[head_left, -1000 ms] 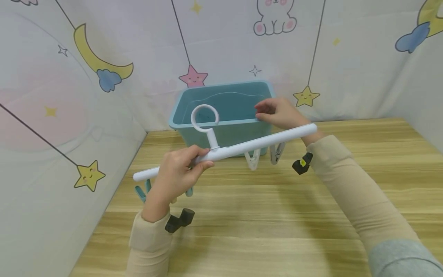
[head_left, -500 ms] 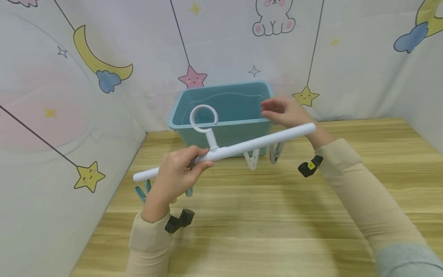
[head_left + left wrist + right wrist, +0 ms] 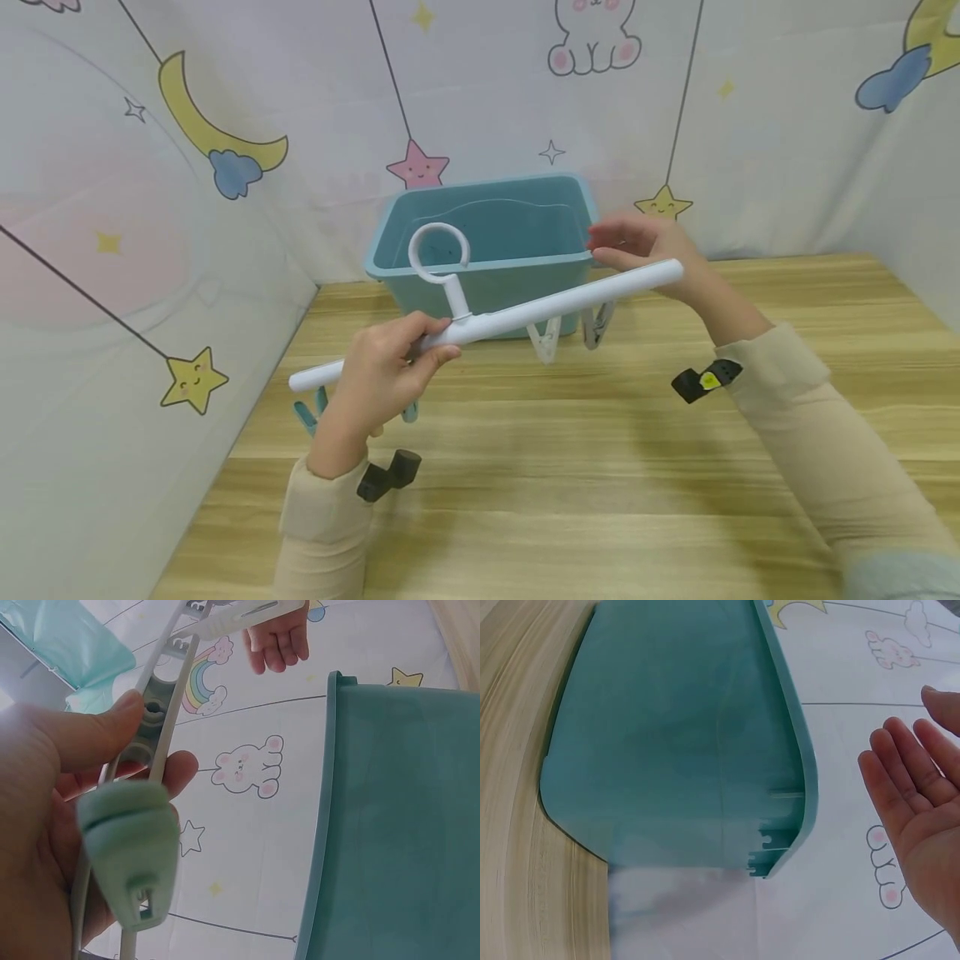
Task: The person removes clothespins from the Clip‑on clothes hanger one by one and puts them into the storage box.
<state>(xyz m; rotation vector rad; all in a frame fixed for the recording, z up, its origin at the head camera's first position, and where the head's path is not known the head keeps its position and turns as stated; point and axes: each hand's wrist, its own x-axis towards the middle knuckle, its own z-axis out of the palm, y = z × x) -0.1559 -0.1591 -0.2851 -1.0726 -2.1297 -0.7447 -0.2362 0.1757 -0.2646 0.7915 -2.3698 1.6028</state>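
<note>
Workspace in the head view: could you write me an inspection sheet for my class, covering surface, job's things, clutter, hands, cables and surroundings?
Surface: wood-grain tabletop.
Job's things: white hanger, held above the table and tilted, with teal clips on one half and pale clips on the other; blue-green bin standing behind it.
Clutter: nothing seen.
Hands: left hand grips the hanger near its middle; right hand holds nothing and is near the bin's right end.
Cables: nothing seen.
Surroundings: pale sheeting behind and at both sides, printed with stars and moons.
</note>
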